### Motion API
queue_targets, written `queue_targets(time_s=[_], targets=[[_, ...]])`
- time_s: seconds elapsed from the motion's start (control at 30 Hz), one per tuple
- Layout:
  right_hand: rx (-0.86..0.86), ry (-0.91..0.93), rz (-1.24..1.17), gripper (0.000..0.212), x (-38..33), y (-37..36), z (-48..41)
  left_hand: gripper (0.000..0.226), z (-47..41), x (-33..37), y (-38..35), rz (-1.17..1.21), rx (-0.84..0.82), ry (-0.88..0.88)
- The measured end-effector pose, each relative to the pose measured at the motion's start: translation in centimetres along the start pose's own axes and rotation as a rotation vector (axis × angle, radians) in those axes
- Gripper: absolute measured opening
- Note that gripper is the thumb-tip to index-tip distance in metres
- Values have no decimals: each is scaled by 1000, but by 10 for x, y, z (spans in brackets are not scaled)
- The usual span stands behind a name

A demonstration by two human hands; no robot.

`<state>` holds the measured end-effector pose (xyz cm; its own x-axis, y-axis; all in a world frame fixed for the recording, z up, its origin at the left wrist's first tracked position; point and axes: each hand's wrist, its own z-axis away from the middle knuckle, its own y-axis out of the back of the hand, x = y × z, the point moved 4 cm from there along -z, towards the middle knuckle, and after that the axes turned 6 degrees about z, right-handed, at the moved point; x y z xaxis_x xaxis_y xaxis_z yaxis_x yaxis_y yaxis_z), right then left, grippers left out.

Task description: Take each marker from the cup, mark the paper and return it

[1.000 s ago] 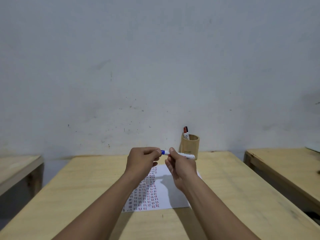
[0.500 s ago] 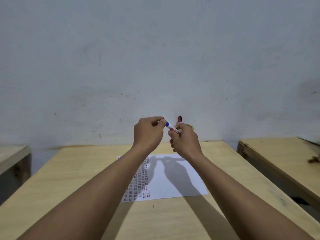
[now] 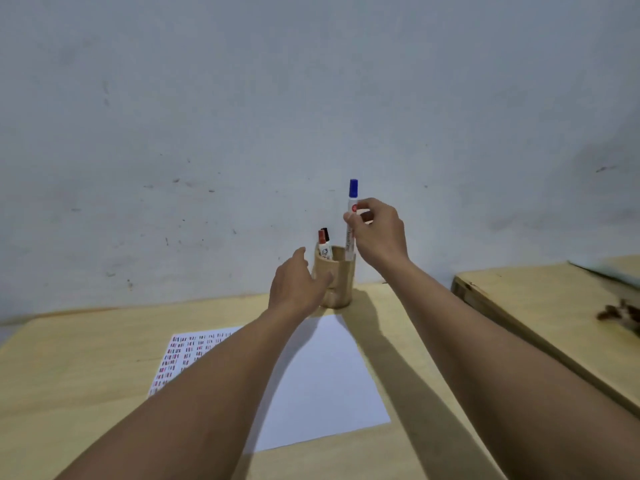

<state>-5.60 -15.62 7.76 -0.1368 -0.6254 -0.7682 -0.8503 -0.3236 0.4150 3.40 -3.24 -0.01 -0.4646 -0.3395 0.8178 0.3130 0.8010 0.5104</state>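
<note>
A wooden cup (image 3: 341,284) stands at the far edge of the desk, against the wall. My right hand (image 3: 379,233) pinches a white marker with a blue cap (image 3: 352,216), held upright with its lower end inside the cup's rim. Two more markers, a red-capped one (image 3: 323,244) and a dark-capped one (image 3: 326,233), lean in the cup's left side. My left hand (image 3: 294,285) is at the cup's left wall, thumb and fingers curved around it. The white paper (image 3: 318,375) lies on the desk in front of the cup, with rows of small red and blue marks on its left part.
The wooden desk (image 3: 79,358) runs to a grey wall. A second wooden desk (image 3: 540,306) stands to the right across a narrow gap, with a blurred dark object (image 3: 620,315) on it.
Both hands held the blue marker together above the paper before. Now the right hand has carried it upright into the cup, and the left hand has let go and moved to the cup's side.
</note>
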Motion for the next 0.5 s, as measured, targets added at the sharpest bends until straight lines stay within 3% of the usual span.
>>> queue_targets(time_s=[0.2,0.4,0.5], targets=[[-14,1,40,19,19,-20,-20,51,-11,-8,-29,15,-42,-5],[-3,3,19,26,24,-30,-28,38,-20,-18,-39,50,-7,-1],[-41,-7,63,31,29,-34,-25,43,-22,-21,-41,69,-3,2]])
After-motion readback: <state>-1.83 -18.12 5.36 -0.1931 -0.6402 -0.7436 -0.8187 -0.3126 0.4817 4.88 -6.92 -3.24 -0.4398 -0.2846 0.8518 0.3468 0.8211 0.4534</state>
